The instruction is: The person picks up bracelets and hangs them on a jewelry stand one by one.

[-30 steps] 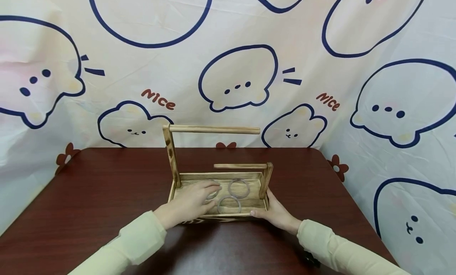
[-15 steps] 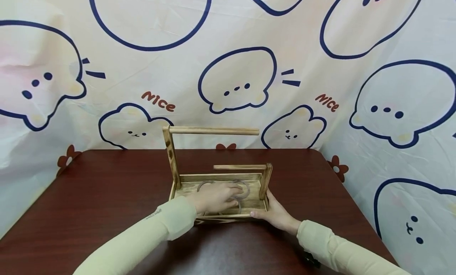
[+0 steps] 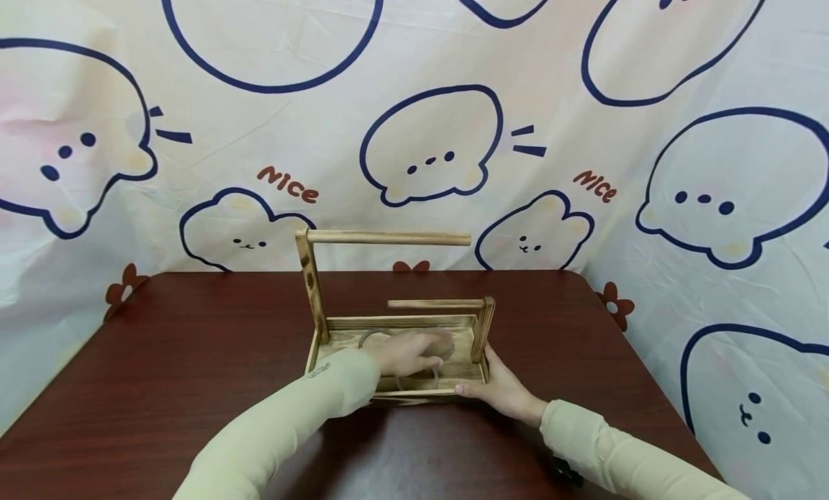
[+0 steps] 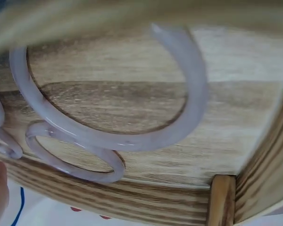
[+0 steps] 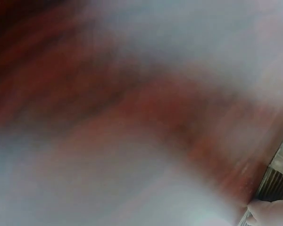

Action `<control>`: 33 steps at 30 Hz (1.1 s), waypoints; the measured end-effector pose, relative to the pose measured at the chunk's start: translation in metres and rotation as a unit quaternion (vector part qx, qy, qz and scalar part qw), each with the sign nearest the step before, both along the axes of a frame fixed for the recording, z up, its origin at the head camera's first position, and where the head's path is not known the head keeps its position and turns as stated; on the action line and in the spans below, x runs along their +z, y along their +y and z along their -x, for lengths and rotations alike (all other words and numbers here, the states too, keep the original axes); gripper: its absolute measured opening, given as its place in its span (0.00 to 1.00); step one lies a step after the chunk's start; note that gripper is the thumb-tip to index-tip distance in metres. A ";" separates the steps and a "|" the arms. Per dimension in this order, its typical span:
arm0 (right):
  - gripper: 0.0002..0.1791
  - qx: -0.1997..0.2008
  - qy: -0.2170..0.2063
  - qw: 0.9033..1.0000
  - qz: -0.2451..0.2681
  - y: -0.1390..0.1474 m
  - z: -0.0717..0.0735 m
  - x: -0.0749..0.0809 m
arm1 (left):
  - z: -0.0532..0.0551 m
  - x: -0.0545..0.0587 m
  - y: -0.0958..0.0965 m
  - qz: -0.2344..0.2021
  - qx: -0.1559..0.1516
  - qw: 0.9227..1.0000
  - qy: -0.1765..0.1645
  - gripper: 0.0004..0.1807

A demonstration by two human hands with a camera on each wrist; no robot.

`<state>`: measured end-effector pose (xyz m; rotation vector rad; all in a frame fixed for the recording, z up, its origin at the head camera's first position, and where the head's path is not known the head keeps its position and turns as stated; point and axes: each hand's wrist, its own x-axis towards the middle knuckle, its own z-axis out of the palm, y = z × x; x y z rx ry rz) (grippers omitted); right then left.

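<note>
A wooden jewellery stand (image 3: 471, 326) has a shallow tray base and two horizontal bars. Pale lilac bangles lie in its tray. In the head view, a bangle (image 3: 370, 334) shows behind my left wrist, and a bangle (image 3: 437, 375) lies partly under that hand. My left hand (image 3: 408, 352) reaches over the tray, its fingers blurred above the back-right bangle. The left wrist view shows a near bangle (image 4: 132, 142) large, with a second bangle (image 4: 87, 176) beyond it. My right hand (image 3: 501, 386) grips the tray's right end, thumb over the front rim; its other fingers are hidden.
The tall left bar (image 3: 388, 237) stands above the tray's back, with the lower right bar (image 3: 435, 304) nearer the hands. The stand sits on a dark red-brown table (image 3: 214, 356). A cartoon-printed cloth (image 3: 550, 147) hangs behind and beside the table.
My left hand has moved right across the tray, from the left bangle to over the back-right one. My right hand has kept its grip, and the stand has stayed in place.
</note>
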<state>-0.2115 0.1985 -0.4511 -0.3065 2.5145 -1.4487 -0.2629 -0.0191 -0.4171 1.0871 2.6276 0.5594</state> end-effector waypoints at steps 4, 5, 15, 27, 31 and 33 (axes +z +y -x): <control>0.61 -0.001 -0.005 1.000 -0.004 0.000 0.000 -0.002 | 0.008 -0.004 0.004 -0.026 0.027 0.999 -0.022 0.33; 0.61 0.000 -0.005 1.000 -0.006 0.000 0.000 -0.002 | 0.010 -0.005 0.004 -0.030 0.034 0.999 -0.021 0.34; 0.61 -0.008 -0.002 1.000 -0.005 0.000 -0.001 -0.002 | 0.020 -0.012 0.007 -0.019 0.056 0.998 -0.020 0.35; 0.60 -0.009 -0.002 1.000 -0.008 0.000 0.000 -0.003 | 0.014 -0.015 0.016 0.012 0.004 1.000 0.017 0.26; 0.61 -0.013 0.002 1.000 -0.014 0.000 0.000 -0.003 | 0.016 -0.017 0.013 -0.001 0.041 0.999 -0.001 0.27; 0.61 -0.013 0.002 1.000 -0.014 0.000 0.000 -0.003 | 0.016 -0.016 0.012 0.004 0.063 0.998 -0.013 0.31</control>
